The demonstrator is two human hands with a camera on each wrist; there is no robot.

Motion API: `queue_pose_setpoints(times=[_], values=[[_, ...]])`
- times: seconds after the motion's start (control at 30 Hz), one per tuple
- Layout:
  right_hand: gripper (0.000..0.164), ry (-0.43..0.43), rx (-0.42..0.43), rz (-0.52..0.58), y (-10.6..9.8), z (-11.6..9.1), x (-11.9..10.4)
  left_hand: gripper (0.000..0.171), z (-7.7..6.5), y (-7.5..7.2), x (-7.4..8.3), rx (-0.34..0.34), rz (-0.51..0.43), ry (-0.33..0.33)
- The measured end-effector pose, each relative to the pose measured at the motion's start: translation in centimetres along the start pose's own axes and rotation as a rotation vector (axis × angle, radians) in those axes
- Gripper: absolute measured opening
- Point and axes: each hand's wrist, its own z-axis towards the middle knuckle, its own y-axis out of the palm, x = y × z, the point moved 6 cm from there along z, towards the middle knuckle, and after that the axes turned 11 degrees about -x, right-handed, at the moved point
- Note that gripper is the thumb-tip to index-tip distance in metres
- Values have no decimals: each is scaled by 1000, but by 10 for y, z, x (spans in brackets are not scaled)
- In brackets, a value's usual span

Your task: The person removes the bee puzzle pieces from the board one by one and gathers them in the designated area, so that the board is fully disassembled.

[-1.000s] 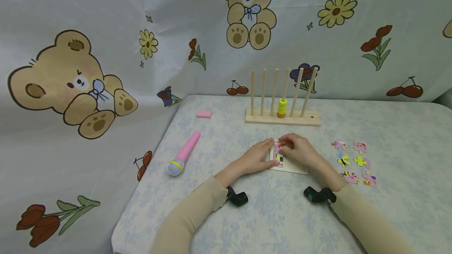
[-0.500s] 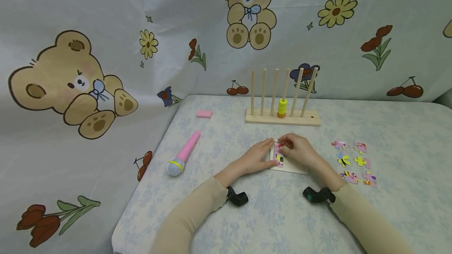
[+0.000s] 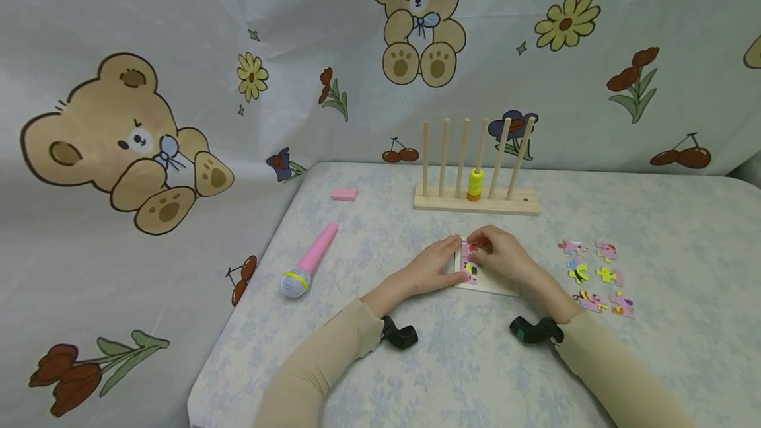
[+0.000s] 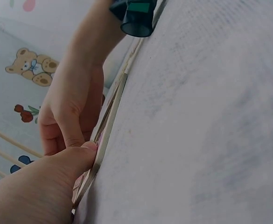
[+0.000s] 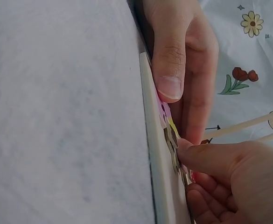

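Note:
A small wooden puzzle board (image 3: 493, 282) lies flat before the person, with pink jigsaw pieces (image 3: 470, 273) along its left side. My left hand (image 3: 427, 271) rests on the board's left end, fingers extended along the far corner and thumb pressing the near part. At the upper left of the board, my right hand (image 3: 502, 254) pinches a puzzle piece (image 5: 192, 175) between thumb and fingers, showing pink and red; most of it is hidden. In the right wrist view, the left thumb (image 5: 169, 85) lies on a pink piece beside the pinching fingers.
Several loose puzzle pieces (image 3: 606, 273) lie to the right. A wooden peg stand (image 3: 434, 201) with yellow and orange rings (image 3: 475, 183) stands behind. At the left are a pink toy microphone (image 3: 313, 253) and a pink block (image 3: 344, 194). A bear-print cloth (image 3: 333, 12) hangs behind the table.
Both hands stay almost still at the board, with the right fingers still pinching the piece. The head view has tilted up very slightly.

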Motion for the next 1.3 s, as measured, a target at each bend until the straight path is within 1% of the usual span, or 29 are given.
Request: queue_pose_setpoints(times=[0.27,0.43,0.5,0.57,0.7,0.83,0.93,1.03,1.17,1.3], values=[[26,-47,43,12,2,-2,1,76,1,2,-1,-13,2,-1],[23,-157,67,-20,0,-4,-6,77,1,2,0,-15,3,0],[25,-201,65,-45,0,-5,-9,77,0,2,0,-17,6,-1],[27,-227,55,-61,0,-5,-11,78,0,1,0,-17,10,0],[28,-246,40,-68,-1,-6,-13,77,0,1,0,-16,20,4],[29,-261,64,-62,-4,-6,-13,77,0,0,1,-14,24,9],[29,-252,81,-61,-7,-5,-14,77,0,0,1,-10,25,12],[28,-222,81,-53,-10,-5,-14,76,0,0,1,-5,27,9],[28,-143,83,-31,-22,-8,-6,77,0,1,1,-8,25,1],[31,-55,92,3,-43,-19,11,77,1,2,0,-20,23,-7]])
